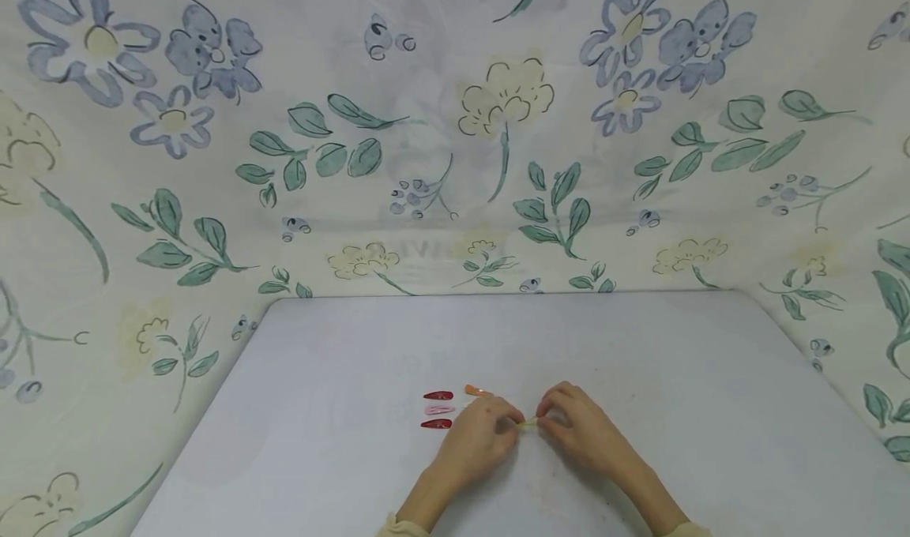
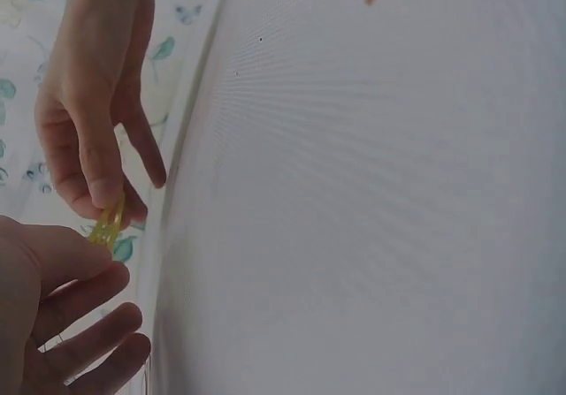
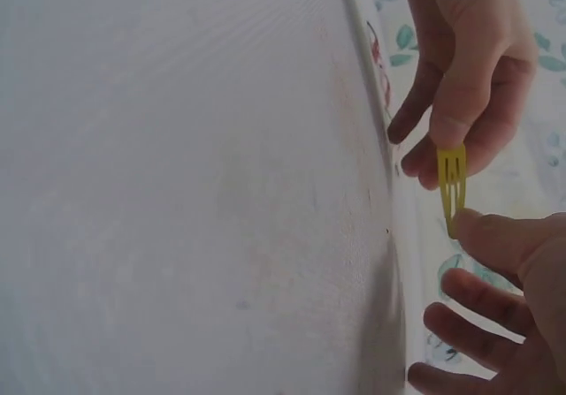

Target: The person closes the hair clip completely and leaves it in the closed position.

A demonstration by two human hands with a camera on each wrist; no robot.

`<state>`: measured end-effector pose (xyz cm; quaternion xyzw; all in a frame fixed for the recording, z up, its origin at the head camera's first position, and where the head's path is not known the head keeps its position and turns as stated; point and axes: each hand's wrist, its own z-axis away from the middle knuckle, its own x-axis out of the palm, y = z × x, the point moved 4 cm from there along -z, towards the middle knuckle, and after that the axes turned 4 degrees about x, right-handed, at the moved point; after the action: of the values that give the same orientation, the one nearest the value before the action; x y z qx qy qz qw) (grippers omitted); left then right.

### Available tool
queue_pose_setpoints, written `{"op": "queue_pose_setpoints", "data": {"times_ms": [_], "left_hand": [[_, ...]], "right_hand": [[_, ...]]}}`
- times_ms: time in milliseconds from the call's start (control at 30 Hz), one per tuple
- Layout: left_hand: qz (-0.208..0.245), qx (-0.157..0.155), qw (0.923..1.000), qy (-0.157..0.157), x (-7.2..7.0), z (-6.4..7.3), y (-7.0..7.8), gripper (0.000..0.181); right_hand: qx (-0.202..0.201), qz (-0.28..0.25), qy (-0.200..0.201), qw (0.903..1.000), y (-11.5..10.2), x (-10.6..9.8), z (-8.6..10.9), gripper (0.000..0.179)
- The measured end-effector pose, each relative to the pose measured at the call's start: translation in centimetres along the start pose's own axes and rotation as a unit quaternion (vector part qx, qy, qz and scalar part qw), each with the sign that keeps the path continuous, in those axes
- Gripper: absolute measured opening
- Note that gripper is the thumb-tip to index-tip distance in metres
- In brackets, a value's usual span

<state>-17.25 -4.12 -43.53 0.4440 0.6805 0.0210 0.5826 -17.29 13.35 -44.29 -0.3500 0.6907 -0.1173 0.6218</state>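
A yellow snap hair clip (image 3: 452,178) is stretched between both hands above the white table. My left hand (image 1: 483,434) pinches its wide end between thumb and fingers. At the narrow tip, my right hand (image 1: 581,428) pinches with thumb and forefinger, its other fingers spread in the right wrist view. Left of my left hand lie a red hair clip (image 1: 438,396), a pink hair clip (image 1: 439,410) and another red hair clip (image 1: 437,424) in a column. An orange hair clip (image 1: 475,390) lies just beyond the left hand, which may hide more beside it.
The white table (image 1: 341,363) spreads around the hands, with faint smudges on its right part. A floral cloth (image 1: 441,126) rises behind the table's far edge and down both sides.
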Motion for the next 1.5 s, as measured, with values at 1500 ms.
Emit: {"op": "queue_pose_setpoints", "data": {"times_ms": [1500], "left_hand": [[0.082, 0.033, 0.9873, 0.132, -3.5, -0.6, -1.5, 0.014]], "right_hand": [[-0.105, 0.069, 0.133, 0.9831, -4.3, -0.1, -1.6, 0.021]]}}
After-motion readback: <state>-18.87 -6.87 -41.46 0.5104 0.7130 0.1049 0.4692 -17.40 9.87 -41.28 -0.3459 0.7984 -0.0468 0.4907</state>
